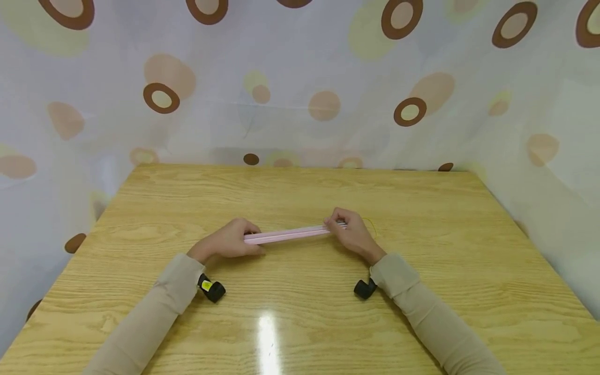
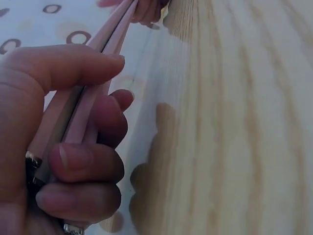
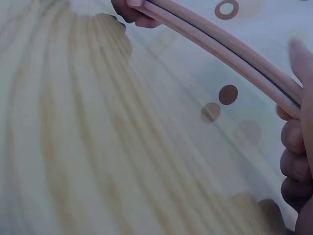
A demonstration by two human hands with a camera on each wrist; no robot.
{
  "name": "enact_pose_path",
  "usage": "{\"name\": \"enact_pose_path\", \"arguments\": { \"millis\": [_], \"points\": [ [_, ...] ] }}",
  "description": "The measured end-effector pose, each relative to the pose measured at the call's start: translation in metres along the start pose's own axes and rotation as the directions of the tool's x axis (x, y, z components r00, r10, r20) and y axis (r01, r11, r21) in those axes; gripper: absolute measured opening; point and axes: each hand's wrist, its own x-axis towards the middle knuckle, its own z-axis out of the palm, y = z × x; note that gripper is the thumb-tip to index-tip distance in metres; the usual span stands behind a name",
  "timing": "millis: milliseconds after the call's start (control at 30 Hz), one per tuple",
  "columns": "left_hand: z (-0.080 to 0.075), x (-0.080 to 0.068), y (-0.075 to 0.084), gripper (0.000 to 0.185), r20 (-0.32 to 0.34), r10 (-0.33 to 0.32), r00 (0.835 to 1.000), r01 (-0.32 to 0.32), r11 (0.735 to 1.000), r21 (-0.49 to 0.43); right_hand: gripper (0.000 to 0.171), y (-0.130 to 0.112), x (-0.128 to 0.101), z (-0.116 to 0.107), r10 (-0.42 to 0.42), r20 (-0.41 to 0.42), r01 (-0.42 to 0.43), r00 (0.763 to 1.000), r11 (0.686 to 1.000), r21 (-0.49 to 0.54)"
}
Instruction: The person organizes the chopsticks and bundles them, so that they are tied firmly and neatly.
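A long, slim pink thing (image 1: 290, 235), made of two pink layers with a dark slit between them, is held level above the table; its exact kind is unclear. My left hand (image 1: 229, 239) grips its left end, and in the left wrist view the thumb lies over it while the fingers (image 2: 85, 164) curl around beneath. At the other end, my right hand (image 1: 351, 232) pinches it between thumb and fingers. A thin yellow loop (image 1: 370, 225) shows beyond the right hand. In the right wrist view the pink thing (image 3: 222, 49) stretches between both hands.
Under both hands lies a wood-grain table (image 1: 300, 323), with a bright light reflection near its front. A pale curtain (image 1: 290, 125) with brown and beige spots hangs behind and at the sides. Small black cameras (image 1: 212, 289) sit at both wrists.
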Motion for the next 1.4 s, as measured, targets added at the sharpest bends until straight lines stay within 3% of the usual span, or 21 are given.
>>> {"name": "enact_pose_path", "arguments": {
  "millis": [233,500,700,800,967,1167,1400],
  "points": [
    [0.001,-0.001,0.004,0.015,0.033,0.007,0.999,-0.004,0.996,-0.086,0.037,-0.003,0.001,0.006,0.041,-0.118,-0.033,0.992,0.997,0.067],
    [0.004,0.000,0.007,0.011,0.017,0.006,1.000,-0.006,1.000,-0.022,0.035,-0.011,0.000,0.008,0.070,-0.142,-0.063,0.987,0.996,0.055],
    [0.010,0.001,0.007,0.017,0.033,0.000,0.999,-0.003,0.996,0.086,0.031,-0.016,0.001,0.008,0.149,-0.076,-0.146,0.986,0.988,0.046],
    [0.010,0.001,0.007,0.019,-0.001,-0.004,1.000,0.004,0.994,0.107,0.029,-0.016,0.001,0.007,0.182,-0.036,-0.179,0.983,0.981,0.079],
    [0.011,0.002,0.007,0.020,0.005,0.034,0.999,-0.035,0.991,0.128,0.028,0.001,0.003,0.010,0.244,-0.010,-0.239,0.970,0.957,0.166],
    [0.015,0.002,0.008,0.024,-0.052,0.059,0.997,-0.053,0.993,0.105,0.028,0.018,0.003,0.011,0.275,0.009,-0.266,0.961,0.919,0.292],
    [0.016,0.006,0.003,0.026,-0.063,0.081,0.995,-0.078,0.995,0.057,0.028,0.017,0.006,-0.006,0.260,0.087,-0.274,0.962,0.936,0.222]
  ]
}}
